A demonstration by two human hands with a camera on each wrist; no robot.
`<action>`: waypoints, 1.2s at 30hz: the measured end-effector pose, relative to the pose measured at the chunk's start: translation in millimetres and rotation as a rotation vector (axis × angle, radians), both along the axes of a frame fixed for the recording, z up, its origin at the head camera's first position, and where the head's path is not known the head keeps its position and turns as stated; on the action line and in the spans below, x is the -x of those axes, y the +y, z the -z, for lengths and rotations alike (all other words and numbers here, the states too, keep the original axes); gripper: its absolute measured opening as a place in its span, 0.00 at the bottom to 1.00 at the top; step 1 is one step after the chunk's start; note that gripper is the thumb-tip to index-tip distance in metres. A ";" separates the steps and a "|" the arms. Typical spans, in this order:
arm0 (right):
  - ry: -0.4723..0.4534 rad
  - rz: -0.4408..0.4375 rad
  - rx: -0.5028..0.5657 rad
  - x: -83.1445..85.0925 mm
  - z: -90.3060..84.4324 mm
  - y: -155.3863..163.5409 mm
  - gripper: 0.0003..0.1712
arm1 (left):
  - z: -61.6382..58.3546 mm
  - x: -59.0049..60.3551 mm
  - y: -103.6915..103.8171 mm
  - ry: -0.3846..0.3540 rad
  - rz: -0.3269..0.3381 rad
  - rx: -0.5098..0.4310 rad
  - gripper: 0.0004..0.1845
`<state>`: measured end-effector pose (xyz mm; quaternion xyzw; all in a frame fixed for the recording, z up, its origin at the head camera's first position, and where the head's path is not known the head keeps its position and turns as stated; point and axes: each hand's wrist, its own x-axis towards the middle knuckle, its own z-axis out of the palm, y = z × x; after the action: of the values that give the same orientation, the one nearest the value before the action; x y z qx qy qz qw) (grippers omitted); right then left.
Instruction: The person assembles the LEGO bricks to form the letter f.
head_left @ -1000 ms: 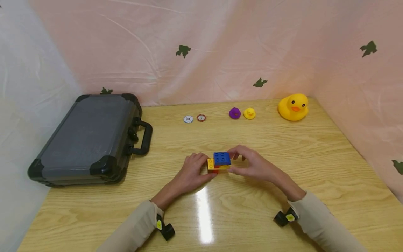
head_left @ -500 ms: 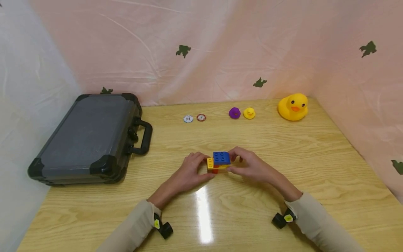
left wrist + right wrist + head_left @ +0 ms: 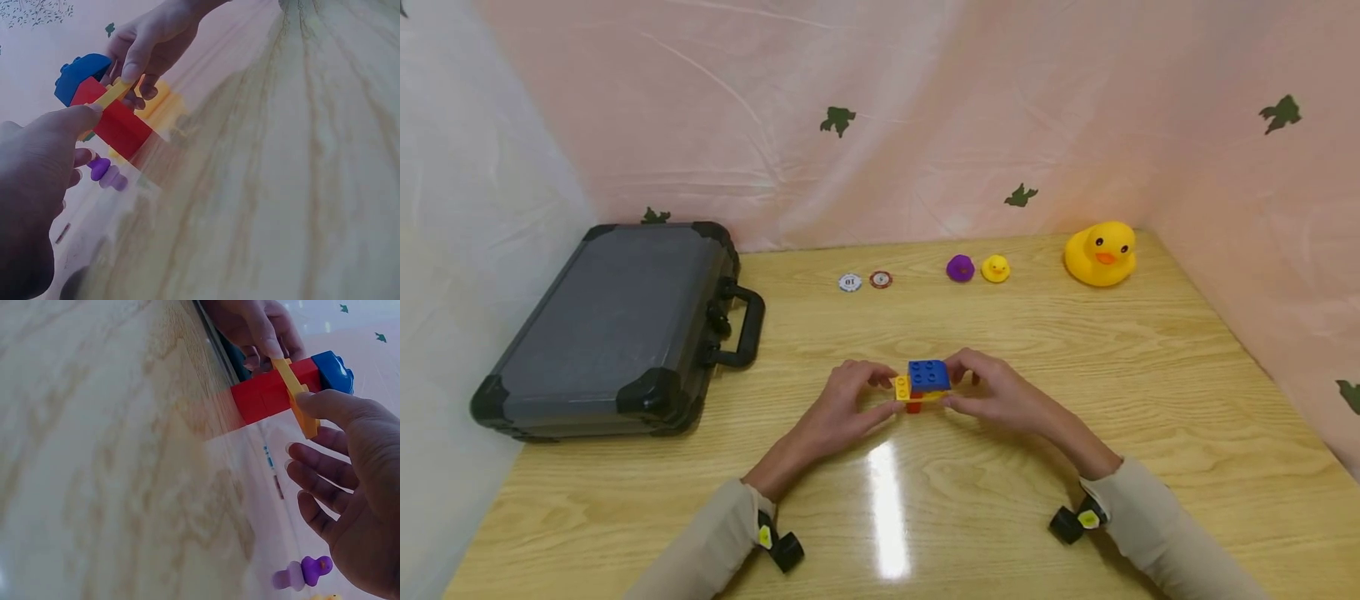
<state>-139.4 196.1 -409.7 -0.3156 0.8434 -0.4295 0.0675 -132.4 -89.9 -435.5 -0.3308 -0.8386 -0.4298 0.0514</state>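
A small build of toy bricks (image 3: 928,377) stands upright on the table between my hands. It has a red column (image 3: 262,397), a long yellow plate (image 3: 290,387) across it and a blue curved brick (image 3: 81,75) on top. My left hand (image 3: 842,408) pinches the plate's left end, thumb in front and fingers behind. At the other end, my right hand (image 3: 1000,390) pinches the plate between thumb and forefinger, while its other fingers stay loosely bent below, as the right wrist view shows.
A dark grey hard case (image 3: 602,325) lies at the left, its black handle (image 3: 748,329) facing the middle. Along the back are two poker chips (image 3: 850,282), a purple duck (image 3: 960,268), a small yellow duck (image 3: 996,268) and a big yellow duck (image 3: 1100,254). Pink cloth (image 3: 925,125) hangs behind.
My left hand has drawn slightly left, from around the column's lower part up to the yellow plate's end. My right hand stays at the other end; the bricks have hardly moved.
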 end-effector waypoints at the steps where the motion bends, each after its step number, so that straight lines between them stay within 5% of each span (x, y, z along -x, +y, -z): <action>1: 0.002 -0.001 0.002 0.0 0.2 -0.1 0.18 | 0.1 -0.1 0.0 0.007 0.000 -0.004 0.21; 14: -0.021 0.052 0.032 6.5 0.6 -4.5 0.09 | 1.5 1.5 6.6 0.048 -0.085 -0.040 0.15; 30: -0.043 0.121 -0.002 25.2 0.0 -16.2 0.13 | -1.4 12.4 12.7 -0.125 -0.233 -0.086 0.17; 36: -0.011 0.133 -0.012 33.6 1.0 -20.2 0.13 | -0.6 20.5 14.0 -0.121 -0.259 -0.133 0.15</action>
<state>-173.0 175.8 -410.7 -0.2559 0.8648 -0.4297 0.0453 -152.8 -75.9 -434.9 -0.1893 -0.8455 -0.4933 0.0775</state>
